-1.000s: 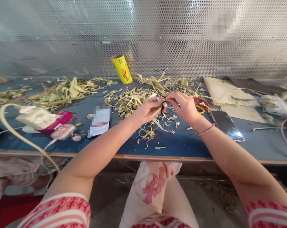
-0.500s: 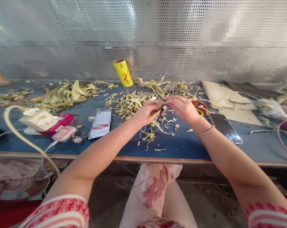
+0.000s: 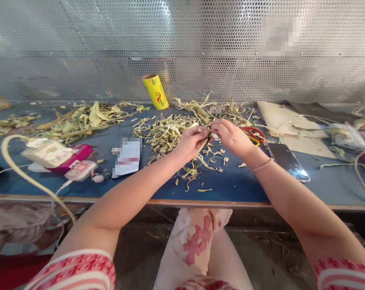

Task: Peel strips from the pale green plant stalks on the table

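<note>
My left hand is closed in a pinch on a thin pale-green plant stalk, over the middle of the bench. Close against it, my right hand has its fingers bent round the stalk's upper part, where a white piece and something dark show between the fingertips. What the dark part is I cannot make out. Under and behind both hands lies a heap of pale, dried plant scraps, with loose shreds in front. Red-handled and yellow-handled tools, perhaps scissors, lie partly hidden behind my right wrist.
A yellow cardboard tube leans by the perforated metal wall. On the left are a phone, a pink charger with cables and a leafy heap. To the right lie a dark phone and cardboard.
My right fingers have shifted slightly around the stalk's end, and the white piece now shows more to the right. The stalk has tilted steeper. The view has moved a little.
</note>
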### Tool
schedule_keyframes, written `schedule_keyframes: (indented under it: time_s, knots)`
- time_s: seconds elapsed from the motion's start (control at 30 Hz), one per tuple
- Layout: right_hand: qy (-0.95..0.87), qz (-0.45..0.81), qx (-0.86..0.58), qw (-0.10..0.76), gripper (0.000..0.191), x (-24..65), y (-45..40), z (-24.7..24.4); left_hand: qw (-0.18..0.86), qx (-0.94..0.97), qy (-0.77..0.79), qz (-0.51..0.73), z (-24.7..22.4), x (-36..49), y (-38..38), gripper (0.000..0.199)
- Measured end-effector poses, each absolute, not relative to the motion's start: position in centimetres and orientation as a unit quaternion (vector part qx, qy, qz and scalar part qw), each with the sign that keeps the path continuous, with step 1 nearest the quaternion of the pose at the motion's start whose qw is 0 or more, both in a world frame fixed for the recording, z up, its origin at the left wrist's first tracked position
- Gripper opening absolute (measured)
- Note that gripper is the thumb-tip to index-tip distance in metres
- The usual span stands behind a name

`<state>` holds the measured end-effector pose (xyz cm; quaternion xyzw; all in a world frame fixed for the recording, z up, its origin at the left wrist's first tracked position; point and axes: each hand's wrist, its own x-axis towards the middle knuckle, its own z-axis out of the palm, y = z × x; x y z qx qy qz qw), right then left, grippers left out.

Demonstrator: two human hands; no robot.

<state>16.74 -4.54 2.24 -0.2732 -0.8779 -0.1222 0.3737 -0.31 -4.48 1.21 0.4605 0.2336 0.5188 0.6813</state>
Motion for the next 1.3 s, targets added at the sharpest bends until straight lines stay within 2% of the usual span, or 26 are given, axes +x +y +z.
schedule_keyframes:
  time_s: [0.13,0.3,0.37,0.43,0.53,0.8,1.1,1.3]
  knots:
    - [-0.859,-0.065,-0.299,0.411,0.016,15.7,-5.0,2.3,0.595,0.496,0.253,0.579,1.2,-0.1,-4.9,0.007]
    - [-0.793,0.008,-0.319,0.519,0.006,14.8,-5.2,2.1,0.501,0.540,0.282,0.615,1.0,-0.4,-4.6,0.009]
    - [-0.752,0.070,-0.343,0.559,0.009,14.7,-5.0,1.9,0.456,0.563,0.293,0.624,1.1,-0.7,-4.4,0.011]
    - [-0.724,0.147,-0.370,0.564,0.012,14.6,-4.9,1.9,0.426,0.580,0.298,0.627,1.2,-1.0,-4.4,0.013]
    - [-0.714,0.218,-0.406,0.527,0.022,14.2,-5.2,2.1,0.412,0.601,0.288,0.621,1.4,-1.1,-4.6,0.015]
    - [-0.721,0.212,-0.412,0.516,0.019,13.6,-5.2,1.8,0.407,0.626,0.291,0.597,1.0,-1.0,-4.5,0.015]
    - [-0.736,0.118,-0.420,0.517,0.010,13.6,-5.2,1.6,0.405,0.628,0.295,0.595,1.3,-0.7,-5.0,0.016]
    - [-0.756,0.073,-0.438,0.480,0.017,13.9,-5.5,2.3,0.394,0.626,0.312,0.596,1.3,-0.8,-5.1,0.016]
